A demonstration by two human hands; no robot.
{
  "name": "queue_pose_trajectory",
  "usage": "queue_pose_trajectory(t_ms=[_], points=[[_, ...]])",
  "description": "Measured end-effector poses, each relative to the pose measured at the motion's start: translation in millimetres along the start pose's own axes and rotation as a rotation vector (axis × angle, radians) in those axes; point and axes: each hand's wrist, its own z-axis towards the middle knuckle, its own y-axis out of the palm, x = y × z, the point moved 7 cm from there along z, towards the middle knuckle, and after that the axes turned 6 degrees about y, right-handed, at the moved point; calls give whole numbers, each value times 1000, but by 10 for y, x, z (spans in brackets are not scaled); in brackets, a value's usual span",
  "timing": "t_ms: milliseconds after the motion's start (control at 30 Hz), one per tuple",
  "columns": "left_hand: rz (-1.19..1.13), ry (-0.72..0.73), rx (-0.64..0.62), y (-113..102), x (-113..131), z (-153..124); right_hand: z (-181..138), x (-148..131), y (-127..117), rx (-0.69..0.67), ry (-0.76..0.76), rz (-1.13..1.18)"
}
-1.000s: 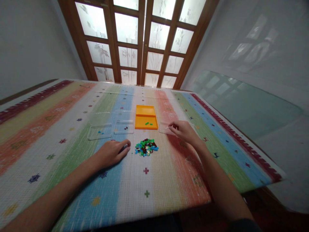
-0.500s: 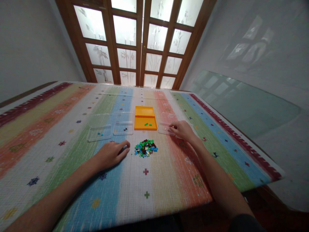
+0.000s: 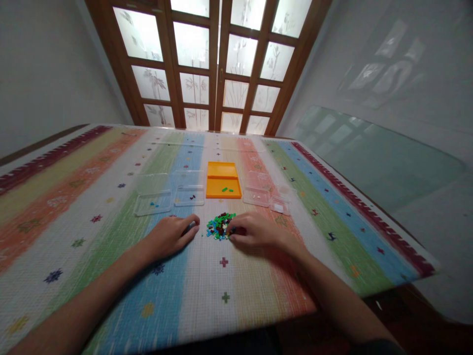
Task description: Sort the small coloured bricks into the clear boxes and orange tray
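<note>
A loose pile of small building bricks [image 3: 219,228], green, blue, dark brown and cream, lies on the striped tablecloth. My right hand [image 3: 254,229] is at its right side, with thumb and index finger slightly apart over the bricks. Left of the pile, my left hand [image 3: 172,235] rests on the cloth with curled fingers; a small pale thing shows between thumb and fingers, too small to name. Behind the pile stands an open orange box [image 3: 223,196] with two green bricks [image 3: 224,190] inside.
Two clear plastic boxes stand at left, one with blue pieces [image 3: 154,204], one with dark brown pieces [image 3: 192,197]. A clear box [image 3: 255,203] at right holds pale pieces; beside it is a smaller clear box [image 3: 280,212] with a white piece. Wooden glazed doors [image 3: 216,74] rise behind.
My right hand has moved from the clear box on the right, leftward and nearer to me, to the brick pile. My left hand has stayed in place.
</note>
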Motion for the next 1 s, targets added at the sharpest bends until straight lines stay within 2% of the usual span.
queue_pose_trajectory(t_ms=[267, 500, 733, 867, 1000], points=[[12, -5, -13, -16, 11, 7, 27, -12, 50, 24, 51, -29], [10, -3, -7, -25, 23, 7, 51, -36, 98, 61, 30, -70], [-1, -5, -1, -26, 18, 6, 65, -81, 85, 42, -8, 2], [0, -3, 5, -23, 10, 6, 26, -80, -51, 51, -26, 50], [3, -9, -17, -17, 5, 5, -142, 123, -439, 196, 75, 67]])
